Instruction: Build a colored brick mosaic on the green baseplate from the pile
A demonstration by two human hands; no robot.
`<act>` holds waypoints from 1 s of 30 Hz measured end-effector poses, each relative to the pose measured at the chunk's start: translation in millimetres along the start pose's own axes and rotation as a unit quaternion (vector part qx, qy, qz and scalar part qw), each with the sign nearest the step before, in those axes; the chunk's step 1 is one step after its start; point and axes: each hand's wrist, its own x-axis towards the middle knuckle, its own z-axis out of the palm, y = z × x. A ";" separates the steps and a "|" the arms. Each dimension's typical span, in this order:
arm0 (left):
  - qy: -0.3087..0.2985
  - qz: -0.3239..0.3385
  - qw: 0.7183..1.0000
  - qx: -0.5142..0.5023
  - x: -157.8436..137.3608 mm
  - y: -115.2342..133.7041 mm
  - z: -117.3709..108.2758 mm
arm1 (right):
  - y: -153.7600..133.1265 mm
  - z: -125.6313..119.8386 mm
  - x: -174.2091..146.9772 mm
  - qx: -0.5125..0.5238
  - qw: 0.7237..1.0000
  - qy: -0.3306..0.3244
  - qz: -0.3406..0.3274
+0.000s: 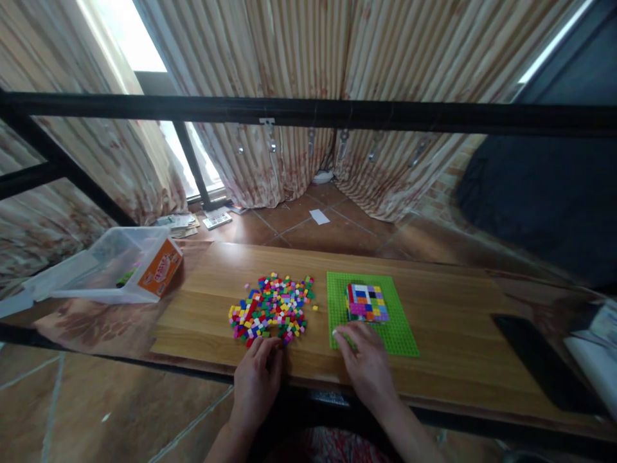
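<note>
On the wooden board lies a loose pile of small multicoloured building bricks [284,302]. My left hand [258,376] is at the pile's near edge, its fingers curled together; whether a brick is between them is hidden. To the right is a green baseplate [402,334] bearing a block built of coloured bricks [367,302], stacked in layers with a patchwork top. Over the baseplate's near left part, just in front of that block, my right hand [366,360] is closed, with a small white brick [334,332] at its fingertips.
A clear plastic box [116,257] with an orange label stands at the left, a few pieces inside. A black flat object [540,360] lies at the right end beside white items [595,347]. A black metal rail [308,110] crosses beyond the table, before curtains [299,51].
</note>
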 end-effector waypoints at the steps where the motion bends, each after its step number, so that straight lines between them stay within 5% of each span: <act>1: -0.003 0.001 1.000 0.005 0.5 -0.1 0.1 | 10.5 -8.1 1.2 -0.009 1.000 0.016 0.004; 9: 0.006 0.010 0.999 0.039 2.5 -0.5 0.8 | 59.1 -32.5 15.0 -0.052 0.996 0.067 0.000; 20: 0.007 0.017 0.999 0.047 3.3 -4.0 3.0 | 61.5 -27.5 27.5 -0.002 0.995 0.092 0.046; 30: 0.001 0.016 0.999 0.038 2.9 -4.9 2.5 | 62.3 -18.9 19.1 -0.016 0.992 0.123 0.007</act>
